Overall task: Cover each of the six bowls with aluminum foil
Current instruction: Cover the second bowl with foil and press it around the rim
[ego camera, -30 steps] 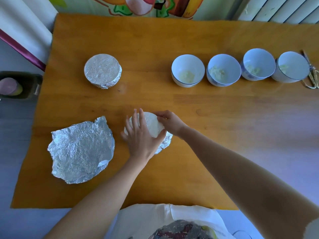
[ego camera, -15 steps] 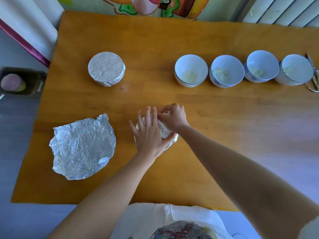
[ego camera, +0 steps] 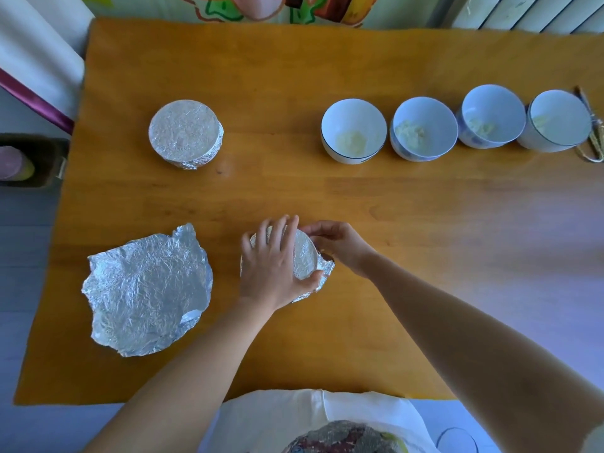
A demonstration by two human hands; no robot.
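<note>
A bowl under aluminum foil (ego camera: 305, 256) sits near the table's middle front. My left hand (ego camera: 271, 263) lies flat over its top, thumb hooked round the near rim. My right hand (ego camera: 340, 243) pinches the foil at the bowl's far right edge. One foil-covered bowl (ego camera: 185, 134) stands at the back left. Several uncovered white bowls holding a pale powder stand in a row at the back right, the nearest one (ego camera: 353, 129) leftmost. A loose crumpled foil sheet (ego camera: 147, 289) lies flat at the front left.
The wooden table (ego camera: 425, 223) spans the view. A straw-coloured bundle of string (ego camera: 593, 138) lies beside the rightmost bowl. A dark box (ego camera: 32, 161) stands off the table's left edge. A glass rim (ego camera: 456, 441) shows at the bottom right.
My right hand has shifted from the bowl's far side round toward its right edge, uncovering more of the foil top. My left hand stays pressed on the foil.
</note>
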